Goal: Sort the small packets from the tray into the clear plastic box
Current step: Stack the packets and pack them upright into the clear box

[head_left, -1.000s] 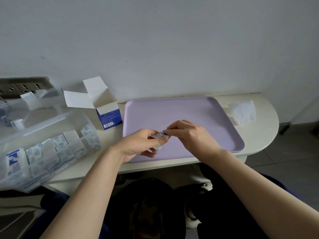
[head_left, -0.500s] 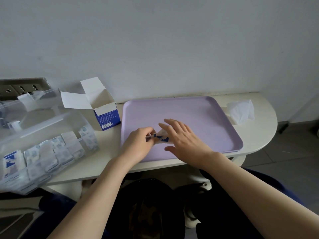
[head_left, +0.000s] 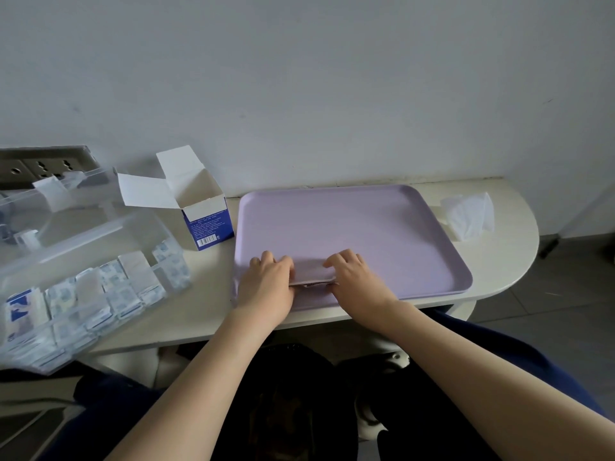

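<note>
At the near edge of the lavender plastic tray (head_left: pixel 366 227), left hand (head_left: pixel 266 284) and right hand (head_left: pixel 359 281) pinch a thin white packet stack (head_left: pixel 311 272), fingers (head_left: pixel 273 259) curled; an uneven squeeze may scatter packets.

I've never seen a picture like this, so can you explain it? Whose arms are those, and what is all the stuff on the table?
The camera sits on a person's head, looking down, so you see their own arms. The left hand and right hand hold a stack of small packets between them on the purple tray. On the left stands the clear plastic box, with more packets sorted inside. Beside it is an open blue carton, and a crumpled white tissue lies on the table.
</note>
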The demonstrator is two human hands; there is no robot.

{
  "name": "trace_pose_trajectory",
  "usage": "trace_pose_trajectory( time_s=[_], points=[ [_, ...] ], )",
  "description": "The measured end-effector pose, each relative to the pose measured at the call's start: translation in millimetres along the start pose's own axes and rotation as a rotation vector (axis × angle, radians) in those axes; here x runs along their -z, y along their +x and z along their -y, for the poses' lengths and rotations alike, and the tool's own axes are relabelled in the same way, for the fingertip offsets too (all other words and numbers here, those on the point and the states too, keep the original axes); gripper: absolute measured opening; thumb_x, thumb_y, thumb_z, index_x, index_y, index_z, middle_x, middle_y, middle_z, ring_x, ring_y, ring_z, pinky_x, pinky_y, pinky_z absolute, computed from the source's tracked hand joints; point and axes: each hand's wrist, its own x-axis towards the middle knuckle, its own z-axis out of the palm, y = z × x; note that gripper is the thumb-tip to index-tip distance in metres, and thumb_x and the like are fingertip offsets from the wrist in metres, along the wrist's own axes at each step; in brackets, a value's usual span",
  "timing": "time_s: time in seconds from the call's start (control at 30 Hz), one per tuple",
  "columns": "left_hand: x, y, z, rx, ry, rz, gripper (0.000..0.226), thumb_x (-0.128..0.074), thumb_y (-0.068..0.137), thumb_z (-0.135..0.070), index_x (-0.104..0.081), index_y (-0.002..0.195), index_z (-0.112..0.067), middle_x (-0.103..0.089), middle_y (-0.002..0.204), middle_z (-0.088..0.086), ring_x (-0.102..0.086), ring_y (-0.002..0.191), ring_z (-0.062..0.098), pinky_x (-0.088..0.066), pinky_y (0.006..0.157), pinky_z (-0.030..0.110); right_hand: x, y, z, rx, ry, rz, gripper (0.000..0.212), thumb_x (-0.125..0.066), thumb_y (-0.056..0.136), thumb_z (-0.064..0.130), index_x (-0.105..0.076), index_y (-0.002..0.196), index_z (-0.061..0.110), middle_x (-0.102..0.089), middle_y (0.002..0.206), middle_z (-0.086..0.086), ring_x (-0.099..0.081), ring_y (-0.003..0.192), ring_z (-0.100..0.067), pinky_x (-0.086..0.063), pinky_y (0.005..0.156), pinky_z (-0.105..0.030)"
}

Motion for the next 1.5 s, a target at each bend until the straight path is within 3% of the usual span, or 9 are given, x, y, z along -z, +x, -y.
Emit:
trace_pose_trajectory(
  time_s=[0.17, 0.4, 0.53, 0.77, 0.9, 1.1, 1.3, 1.4, 1.5],
  points=[
    [1, 1, -2, 0.020, -0.184, 0.070, 0.012, -0.057, 0.091, -0.016, -0.056, 0.103, -0.013, -0.043, 0.100, 0.002, -0.055, 0.096, 0.026, -0.041, 0.076, 0.029, -3, 2, 8, -0.031, 0.293, -0.030, 0.042, -0.044, 0.090, -0.002, -0.042, 0.130, 0.010, -0.037, 0.135, -0.007, -0.043, 0.119, -0.024, -0.033, 0.091, -0.021],
    [2, 0, -7, -0.041, -0.250, 0.093, 0.012, -0.053, 0.093, -0.010, -0.054, 0.105, -0.013, -0.050, 0.106, 0.003, -0.054, 0.094, 0.021, -0.044, 0.078, 0.028, -10, 6, 10, 0.021, 0.328, -0.053, 0.033, -0.046, 0.092, -0.001, -0.048, 0.122, 0.012, -0.056, 0.121, -0.005, -0.051, 0.110, -0.015, -0.036, 0.083, -0.012],
    [2, 0, -4, -0.039, -0.120, 0.063, 0.010, -0.046, 0.096, -0.014, -0.052, 0.104, -0.015, -0.048, 0.106, 0.004, -0.054, 0.094, 0.023, -0.043, 0.074, 0.032, -10, 5, 7, -0.011, 0.296, -0.094, 0.034, -0.047, 0.093, 0.006, -0.043, 0.127, 0.009, -0.044, 0.129, -0.007, -0.040, 0.119, -0.022, -0.032, 0.094, -0.022],
    [-3, -8, -11, -0.074, -0.001, 0.194, 0.026, -0.040, 0.096, -0.006, -0.037, 0.121, -0.012, -0.037, 0.113, 0.009, -0.055, 0.083, 0.026, -0.038, 0.066, 0.031, -15, 0, 16, 0.083, 0.294, -0.004, 0.058, -0.040, 0.079, -0.018, -0.036, 0.132, 0.002, -0.031, 0.138, -0.013, -0.045, 0.119, -0.030, -0.035, 0.097, -0.024],
    [1, -12, -14, -0.081, 0.023, 0.180, 0.024, -0.038, 0.097, -0.004, -0.037, 0.120, -0.011, -0.038, 0.117, 0.010, -0.053, 0.084, 0.024, -0.036, 0.066, 0.028, -16, 3, 14, 0.125, 0.184, -0.002, 0.034, -0.047, 0.091, -0.003, -0.046, 0.125, 0.001, -0.032, 0.140, -0.012, -0.049, 0.119, -0.031, -0.042, 0.098, -0.038],
    [9, -15, -6, -0.091, 0.048, 0.114, 0.026, -0.034, 0.098, -0.007, -0.035, 0.123, -0.015, -0.052, 0.116, 0.009, -0.057, 0.099, 0.023, -0.048, 0.080, 0.030, -10, 6, 20, 0.273, -0.122, -0.114, 0.026, -0.043, 0.094, 0.001, -0.049, 0.119, 0.008, -0.046, 0.126, -0.005, -0.046, 0.113, -0.022, -0.043, 0.084, -0.028],
    [27, -26, 9, -0.087, -0.081, 0.179, 0.002, -0.033, 0.102, -0.022, -0.032, 0.103, -0.020, -0.057, 0.097, 0.003, -0.055, 0.073, 0.017, -0.043, 0.059, 0.026, 2, 6, 34, 0.285, -0.123, -0.035, 0.015, -0.040, 0.098, 0.009, -0.042, 0.113, 0.011, -0.058, 0.111, -0.005, -0.060, 0.089, -0.023, -0.048, 0.069, -0.034],
    [32, -30, 20, -0.070, -0.080, 0.140, 0.014, -0.029, 0.103, -0.030, -0.037, 0.101, -0.019, -0.048, 0.077, -0.004, -0.050, 0.063, 0.013, -0.033, 0.050, 0.024, 9, 4, 44, 0.347, -0.056, 0.023, 0.018, -0.038, 0.100, 0.015, -0.042, 0.117, 0.013, -0.054, 0.115, -0.004, -0.057, 0.086, -0.020, -0.036, 0.064, -0.027],
    [40, -39, 30, -0.085, -0.003, 0.101, 0.016, -0.033, 0.101, -0.016, -0.046, 0.109, -0.020, -0.046, 0.081, -0.006, -0.051, 0.071, 0.015, -0.031, 0.052, 0.022, 15, -1, 54, 0.368, -0.016, 0.083, 0.019, -0.035, 0.099, 0.012, -0.040, 0.118, 0.013, -0.054, 0.114, -0.006, -0.058, 0.095, -0.022, -0.040, 0.069, -0.028]
  ],
)
